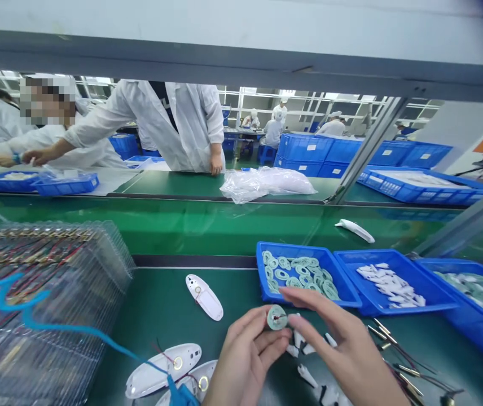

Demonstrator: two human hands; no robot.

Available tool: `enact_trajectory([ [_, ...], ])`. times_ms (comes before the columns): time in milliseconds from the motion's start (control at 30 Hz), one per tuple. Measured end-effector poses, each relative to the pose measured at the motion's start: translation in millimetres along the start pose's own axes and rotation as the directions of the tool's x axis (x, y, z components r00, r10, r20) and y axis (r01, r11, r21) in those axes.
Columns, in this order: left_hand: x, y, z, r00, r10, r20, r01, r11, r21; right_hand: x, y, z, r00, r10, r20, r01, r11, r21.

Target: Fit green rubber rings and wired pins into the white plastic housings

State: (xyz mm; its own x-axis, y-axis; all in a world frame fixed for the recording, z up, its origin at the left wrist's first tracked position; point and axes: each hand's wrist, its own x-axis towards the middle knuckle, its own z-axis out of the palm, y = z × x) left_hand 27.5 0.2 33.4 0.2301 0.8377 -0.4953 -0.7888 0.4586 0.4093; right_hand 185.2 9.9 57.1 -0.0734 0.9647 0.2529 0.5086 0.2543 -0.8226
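Note:
A small round pale-green part [276, 317] with a dark reddish centre sits pinched between the thumb and fingers of my left hand [245, 349]. Just to its right, my right hand [334, 332] has its fingers stretched out and apart, the thumb tip close to the part's edge; whether they touch I cannot tell. Below the hands lie several small white plastic pieces [307, 375], partly hidden by my right hand. White oval shells [164, 369] with thin wires and a ring-shaped piece rest left of my left hand, and another white shell [205, 298] lies farther back.
Blue trays hold green rings [303, 273], white pieces [394, 285] and more green parts [478, 290]. Metal-tipped wired parts [406, 361] lie at right. Stacked clear trays [47, 304] and a blue coiled cord [84, 327] fill the left. Co-workers in white coats stand across the line.

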Motion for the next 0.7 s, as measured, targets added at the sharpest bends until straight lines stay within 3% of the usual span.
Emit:
enact_trajectory([
  [100,-4.7,6.7,2.0,0.994,0.062,-0.086,-0.066,0.996,-0.054,9.6,2.1,2.5,0.992,0.101,-0.069,-0.097,0.993,0.059],
  [167,-12.2,13.9,-2.6,0.984,0.131,-0.12,-0.138,0.989,-0.057,17.9,0.4,14.0,0.994,0.105,0.009,-0.105,0.994,0.042],
  [333,-43.4,45.4,-31.9,0.945,0.273,-0.18,-0.271,0.962,0.038,28.3,-8.9,82.8,0.939,-0.022,0.344,0.077,0.986,-0.149],
  [467,-61.3,78.4,-57.7,0.877,0.444,-0.184,-0.402,0.887,0.225,31.7,-11.7,132.1,0.932,-0.009,0.362,0.095,0.971,-0.22],
  [600,-61.7,102.7,-74.7,0.81,0.567,-0.148,-0.473,0.782,0.405,36.0,-7.5,136.6,0.927,-0.01,0.376,0.083,0.98,-0.18],
  [700,-57.3,112.1,-77.5,0.81,0.582,-0.069,-0.473,0.718,0.511,32.4,-4.0,120.0,0.923,-0.037,0.383,0.083,0.991,-0.104],
])
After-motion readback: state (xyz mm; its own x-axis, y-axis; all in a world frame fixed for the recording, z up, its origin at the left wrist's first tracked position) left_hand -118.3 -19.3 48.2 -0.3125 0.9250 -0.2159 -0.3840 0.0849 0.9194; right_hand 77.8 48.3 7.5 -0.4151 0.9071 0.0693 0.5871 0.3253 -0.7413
